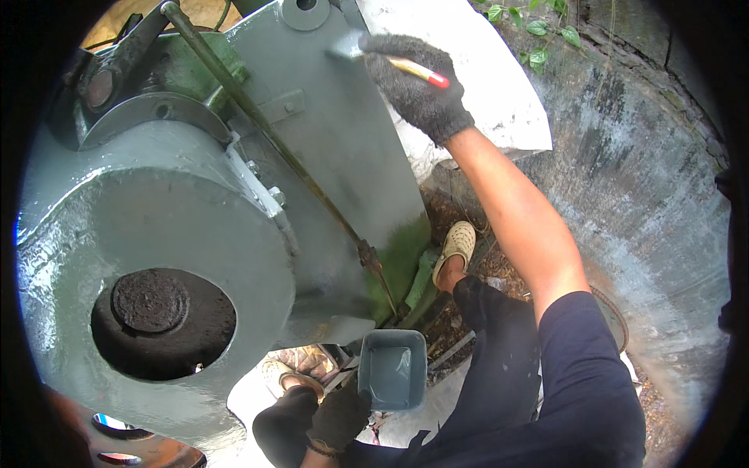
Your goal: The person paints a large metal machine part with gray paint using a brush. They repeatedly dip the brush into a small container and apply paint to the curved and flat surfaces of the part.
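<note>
Grey plastic tub, six o'clock, is gripped at its seven o'clock corner by the gloved left hand, closed, some fingers hidden. At twelve o'clock, the gloved right hand is closed around a paintbrush, bristles at the grey metal panel. Beyond: white sheet, one o'clock; weathered wall, three o'clock.
</note>
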Action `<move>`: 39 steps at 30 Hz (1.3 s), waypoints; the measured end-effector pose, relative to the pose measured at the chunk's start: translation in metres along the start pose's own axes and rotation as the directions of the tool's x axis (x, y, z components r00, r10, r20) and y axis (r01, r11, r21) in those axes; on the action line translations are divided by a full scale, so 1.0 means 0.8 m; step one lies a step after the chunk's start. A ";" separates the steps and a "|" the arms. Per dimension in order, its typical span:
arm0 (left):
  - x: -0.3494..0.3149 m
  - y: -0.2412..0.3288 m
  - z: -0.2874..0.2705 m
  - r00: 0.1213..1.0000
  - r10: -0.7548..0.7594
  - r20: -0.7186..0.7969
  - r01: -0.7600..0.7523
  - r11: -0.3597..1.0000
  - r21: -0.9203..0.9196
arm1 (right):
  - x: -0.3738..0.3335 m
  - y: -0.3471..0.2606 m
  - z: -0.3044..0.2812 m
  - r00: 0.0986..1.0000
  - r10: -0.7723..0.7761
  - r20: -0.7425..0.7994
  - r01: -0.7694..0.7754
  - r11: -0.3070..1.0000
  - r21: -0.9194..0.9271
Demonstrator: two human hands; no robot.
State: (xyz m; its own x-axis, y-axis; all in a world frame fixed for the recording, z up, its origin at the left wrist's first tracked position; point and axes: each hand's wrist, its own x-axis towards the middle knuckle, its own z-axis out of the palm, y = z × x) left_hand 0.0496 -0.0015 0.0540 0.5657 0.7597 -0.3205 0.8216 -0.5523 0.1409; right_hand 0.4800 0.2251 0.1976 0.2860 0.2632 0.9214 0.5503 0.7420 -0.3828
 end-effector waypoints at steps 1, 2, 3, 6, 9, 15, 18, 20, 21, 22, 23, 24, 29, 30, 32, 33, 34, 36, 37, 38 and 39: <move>0.000 -0.003 0.001 1.000 0.026 -0.007 -0.026 1.000 0.010 | 0.007 0.000 -0.002 0.992 -0.128 -0.014 0.127 0.989 -0.070; -0.002 -0.004 0.000 0.997 0.065 -0.034 -0.066 0.998 -0.008 | 0.009 0.000 -0.003 0.966 -0.256 -0.020 0.251 0.958 -0.139; -0.002 -0.005 0.001 0.998 0.061 -0.034 -0.062 0.998 -0.031 | 0.000 0.005 -0.001 0.978 -0.205 -0.029 0.200 0.973 -0.118; -0.002 -0.006 0.006 0.999 -0.030 0.033 0.034 0.993 -0.117 | -0.067 0.041 0.008 1.000 -0.011 -0.017 0.009 0.993 -0.121; 0.002 0.001 -0.006 0.982 -0.098 0.161 0.132 0.966 -0.223 | -0.163 0.069 -0.013 0.993 0.091 0.071 -0.068 0.957 -0.283; -0.001 0.028 -0.040 0.971 -0.181 0.153 0.197 0.975 -0.100 | -0.267 0.050 -0.038 0.704 0.702 0.106 -0.649 0.697 -0.306; 0.000 0.029 -0.041 0.974 -0.170 0.151 0.188 0.976 -0.112 | -0.242 0.042 -0.044 0.646 0.751 0.140 -0.649 0.636 -0.418; 0.006 0.034 -0.046 0.975 -0.142 0.168 0.159 0.983 -0.094 | -0.221 0.067 -0.045 0.611 0.778 0.143 -0.714 0.621 -0.323; 0.007 0.034 -0.048 0.974 -0.146 0.171 0.162 0.983 -0.083 | -0.194 0.066 -0.034 0.691 0.704 0.166 -0.622 0.695 -0.360; 0.006 0.034 -0.049 0.974 -0.149 0.171 0.163 0.984 -0.073 | -0.155 0.058 -0.024 0.762 0.618 0.194 -0.518 0.761 -0.390; 0.008 0.033 -0.046 0.976 -0.146 0.161 0.159 0.985 -0.072 | -0.122 0.055 -0.019 0.844 0.500 0.193 -0.380 0.812 -0.444; 0.004 0.032 -0.046 0.971 -0.175 0.163 0.188 0.980 -0.063 | -0.083 0.027 -0.003 0.847 0.504 0.168 -0.427 0.834 -0.349; 0.008 0.035 -0.045 0.969 -0.179 0.168 0.191 0.980 -0.057 | -0.011 0.018 -0.016 0.958 -0.274 0.085 0.287 0.899 -0.330; 0.006 0.028 -0.040 0.979 -0.133 0.153 0.146 0.987 -0.073 | -0.021 0.015 -0.009 0.974 -0.227 0.025 0.226 0.948 -0.224; -0.003 0.011 -0.032 0.993 -0.018 0.120 0.029 0.996 -0.087 | -0.048 0.003 0.011 0.989 -0.113 -0.092 0.115 0.993 0.016; -0.002 0.010 -0.034 0.989 -0.018 0.144 0.036 0.992 -0.123 | -0.077 0.033 0.011 0.989 -0.135 -0.062 0.137 0.990 0.019; -0.001 0.009 -0.036 0.985 -0.022 0.169 0.049 0.986 -0.160 | -0.111 0.044 0.012 0.998 -0.058 -0.021 0.057 0.997 -0.050; 0.008 0.029 -0.057 0.937 -0.176 0.301 0.261 0.927 -0.269 | -0.189 0.056 0.008 0.995 0.041 0.091 -0.015 0.963 -0.269; 0.008 0.032 -0.055 0.938 -0.194 0.286 0.268 0.931 -0.246 | -0.230 0.064 0.004 0.984 0.073 0.161 -0.002 0.915 -0.403; 0.005 0.033 -0.052 0.939 -0.216 0.268 0.279 0.934 -0.224 | -0.268 0.066 -0.001 0.968 0.148 0.204 -0.036 0.883 -0.468; 0.004 0.033 -0.051 0.933 -0.235 0.273 0.301 0.926 -0.228 | -0.301 0.066 -0.007 0.945 0.219 0.243 -0.060 0.846 -0.529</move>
State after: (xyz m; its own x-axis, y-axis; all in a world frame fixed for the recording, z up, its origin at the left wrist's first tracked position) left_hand 0.0755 0.0003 0.0951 0.3151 0.7448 -0.5883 0.9469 -0.2048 0.2480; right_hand 0.4446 0.1978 -0.0445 0.2003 0.5614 0.8029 0.8637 0.2856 -0.4152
